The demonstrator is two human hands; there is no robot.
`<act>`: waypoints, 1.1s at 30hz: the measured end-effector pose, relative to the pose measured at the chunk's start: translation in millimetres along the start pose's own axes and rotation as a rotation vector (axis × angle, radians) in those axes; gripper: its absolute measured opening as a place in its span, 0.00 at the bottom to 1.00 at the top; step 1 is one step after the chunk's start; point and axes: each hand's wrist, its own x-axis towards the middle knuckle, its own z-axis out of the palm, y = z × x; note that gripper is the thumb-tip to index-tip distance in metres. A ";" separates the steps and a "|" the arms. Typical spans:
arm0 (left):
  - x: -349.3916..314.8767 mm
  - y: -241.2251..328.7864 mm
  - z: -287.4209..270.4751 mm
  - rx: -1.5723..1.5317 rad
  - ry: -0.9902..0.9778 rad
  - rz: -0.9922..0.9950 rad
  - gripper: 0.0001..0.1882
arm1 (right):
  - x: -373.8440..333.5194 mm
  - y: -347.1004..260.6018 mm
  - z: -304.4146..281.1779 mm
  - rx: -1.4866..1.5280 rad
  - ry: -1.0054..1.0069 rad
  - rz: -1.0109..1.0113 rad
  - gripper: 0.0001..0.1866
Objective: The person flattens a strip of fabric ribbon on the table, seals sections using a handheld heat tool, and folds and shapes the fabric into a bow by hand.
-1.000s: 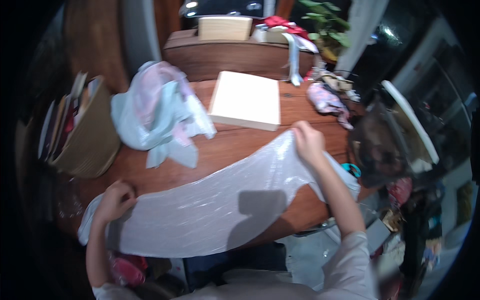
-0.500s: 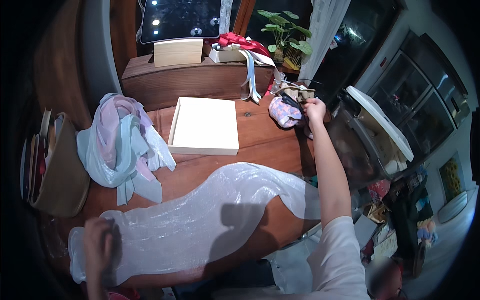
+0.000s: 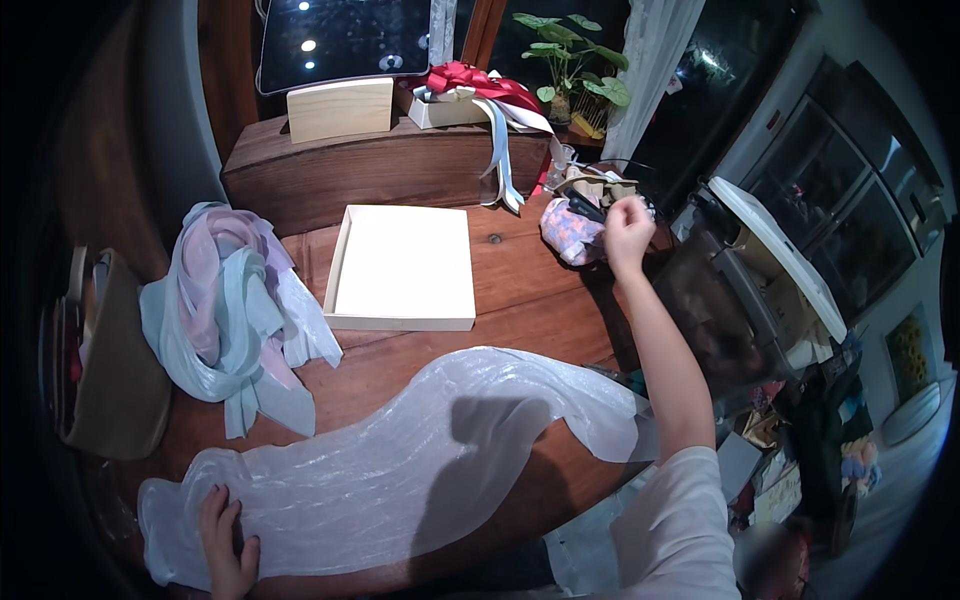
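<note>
My left hand (image 3: 229,548) rests on the left end of a long sheer white scarf (image 3: 340,495), its fingers apart. The shiny fabric is spread across the near part of the table and hangs past the front edge at right. At the far right, my right hand (image 3: 630,237) is closed in a fist beside a pink and lilac patterned pouch (image 3: 570,235). A dark slim item (image 3: 586,206) lies across the top of the pouch. Whatever those fingers hold, if anything, is hidden.
A shallow cream box (image 3: 400,270) stands mid-table. Left of it lie heaped pastel scarves (image 3: 225,290) and a tan holder (image 3: 125,370) of books. Behind are a wooden riser (image 3: 370,165), ribbons (image 3: 480,85) and a plant (image 3: 570,60). A lidded bin (image 3: 730,300) stands at right.
My left hand has lowered and opened onto the scarf. My right hand has stayed near the pouch, its fist turned and slightly lower. The view has shifted a little.
</note>
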 end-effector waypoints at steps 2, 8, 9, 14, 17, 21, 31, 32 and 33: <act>-1.1 0.0 0.9 -0.013 0.005 -0.010 0.25 | -20.6 -13.2 -7.6 -0.392 -0.127 -0.219 0.02; -0.2 -4.9 4.2 -0.018 0.032 -0.004 0.25 | -6.3 24.1 -36.1 -1.109 -0.375 -0.214 0.05; -2.7 -11.7 5.2 0.002 0.053 0.007 0.26 | -0.1 30.7 -30.0 -1.007 -0.440 -0.026 0.09; -1.1 -9.8 0.3 -0.007 0.018 0.004 0.28 | 17.2 79.2 -26.8 -0.385 -0.742 0.220 0.28; 0.3 -4.0 -8.5 0.037 0.004 -0.029 0.30 | 30.6 81.9 -32.7 -0.579 -0.847 0.124 0.21; -13.9 -15.7 -17.2 0.081 -0.021 -0.059 0.33 | 29.2 49.6 -39.1 -0.577 -0.610 0.017 0.18; -49.1 -55.8 -29.7 0.011 -0.013 -0.056 0.35 | 59.9 -106.6 -67.6 -0.468 -1.130 -0.334 0.33; -56.1 -61.4 -30.4 0.024 0.000 -0.066 0.35 | 58.4 -143.3 -65.1 -0.503 -1.196 -0.292 0.32; -59.9 -65.3 -30.3 0.031 0.015 -0.066 0.36 | 61.0 -152.8 -69.3 -0.553 -1.200 -0.368 0.31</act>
